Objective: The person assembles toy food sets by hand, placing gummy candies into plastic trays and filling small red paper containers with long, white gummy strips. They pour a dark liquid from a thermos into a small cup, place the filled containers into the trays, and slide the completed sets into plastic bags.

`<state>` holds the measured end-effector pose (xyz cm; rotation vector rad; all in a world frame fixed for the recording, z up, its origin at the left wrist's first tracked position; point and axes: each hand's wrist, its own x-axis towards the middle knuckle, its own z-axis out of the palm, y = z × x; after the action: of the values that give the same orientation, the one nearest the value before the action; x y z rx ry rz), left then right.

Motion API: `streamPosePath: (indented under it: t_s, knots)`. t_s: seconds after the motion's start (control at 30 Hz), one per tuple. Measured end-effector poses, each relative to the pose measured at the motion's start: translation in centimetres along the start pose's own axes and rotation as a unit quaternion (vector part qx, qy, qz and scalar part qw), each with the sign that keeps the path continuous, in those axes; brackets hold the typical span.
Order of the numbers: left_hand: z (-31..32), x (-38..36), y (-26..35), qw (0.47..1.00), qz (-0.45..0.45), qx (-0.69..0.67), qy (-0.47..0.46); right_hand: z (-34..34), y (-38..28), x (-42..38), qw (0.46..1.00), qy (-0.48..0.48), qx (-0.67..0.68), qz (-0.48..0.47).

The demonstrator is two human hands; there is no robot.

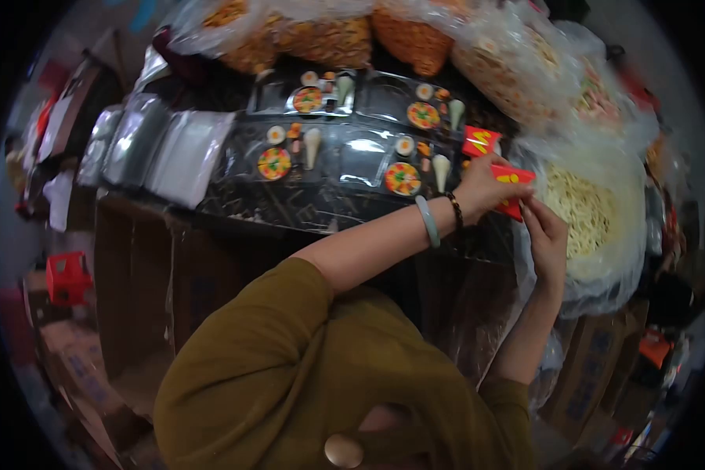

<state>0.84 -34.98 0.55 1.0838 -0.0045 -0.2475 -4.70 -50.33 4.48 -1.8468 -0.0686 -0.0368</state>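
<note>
Both hands are at the right end of the dark table. My left hand [482, 188], with a bracelet and a bangle at the wrist, is closed on a small red packet with a yellow mark [515, 175]. My right hand [546, 231] pinches the packet's lower right edge. Another red packet [479, 141] lies just above my left hand. To the left are clear trays [362, 160] with small toy foods, among them a pizza piece [403, 178] and a white cone-shaped piece [441, 171].
A clear bag of pale yellow pieces [627, 235] stands right of my hands. Bags of orange pieces [411, 47] line the table's back. Stacked clear sleeves [192, 153] lie at the left. An open cardboard box [133, 290] is below, and a red basket [68, 278] stands far left.
</note>
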Motion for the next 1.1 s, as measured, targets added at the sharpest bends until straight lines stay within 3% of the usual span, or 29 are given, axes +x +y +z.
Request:
streamPosePath:
  t_s: [0.1, 0.13, 0.17, 0.23, 0.33, 0.37, 0.5, 0.57, 0.67, 0.83, 0.9, 1.0, 1.07, 1.1]
  knots:
    - [-2.8, -2.5, 1.2, 0.994, 0.081, 0.056, 0.043, 3.5, 0.1, 0.1, 0.999, -0.01, 0.045, -0.024]
    - [-3.7, -4.0, 2.9, 0.992, 0.064, 0.091, 0.062, 4.6, 0.1, 0.1, 0.997, -0.008, 0.061, -0.035]
    - [-4.5, -5.4, 4.7, 0.988, 0.046, 0.124, 0.078, 5.8, 0.5, 0.3, 0.998, -0.005, 0.019, -0.065]
    - [-6.9, -6.2, 4.0, 0.983, 0.07, 0.109, 0.128, 8.7, -0.1, 1.0, 0.968, -0.028, -0.135, -0.211]
    - [-10.5, -8.6, 5.1, 0.967, 0.11, 0.107, 0.202, 14.2, -1.8, 0.2, 0.995, -0.069, 0.066, -0.036]
    - [-11.5, -9.5, 5.9, 0.959, 0.118, 0.121, 0.226, 15.5, -1.3, 0.5, 0.992, -0.08, -0.033, -0.093]
    - [-15.4, -12.2, 7.8, 0.933, 0.194, 0.045, 0.3, 23.0, -3.2, 0.7, 0.988, -0.084, 0.015, -0.128]
    - [-17.7, -12.8, 8.3, 0.9, 0.258, 0.055, 0.348, 25.9, -5.1, 0.3, 0.98, -0.1, -0.026, -0.17]
    - [-21.0, -14.0, 9.6, 0.871, 0.269, 0.053, 0.408, 29.9, -6.8, -0.1, 0.951, -0.14, -0.125, -0.246]
    - [-25.2, -14.9, 12.0, 0.86, 0.316, -0.025, 0.399, 35.0, -10.0, 1.7, 0.928, -0.196, -0.134, -0.286]
    - [-27.8, -14.1, 13.0, 0.881, 0.333, -0.042, 0.335, 36.5, -10.9, 4.9, 0.936, -0.268, -0.075, -0.214]
    - [-32.9, -11.4, 15.0, 0.847, 0.321, 0.076, 0.417, 38.9, -10.9, 11.1, 0.925, -0.269, -0.16, -0.217]
    - [-35.4, -10.3, 18.2, 0.759, 0.328, 0.213, 0.521, 40.1, -10.3, 14.2, 0.876, -0.175, -0.318, -0.319]
    - [-38.9, -8.9, 18.8, 0.725, 0.335, 0.274, 0.535, 40.4, -9.7, 15.8, 0.877, -0.202, -0.315, -0.302]
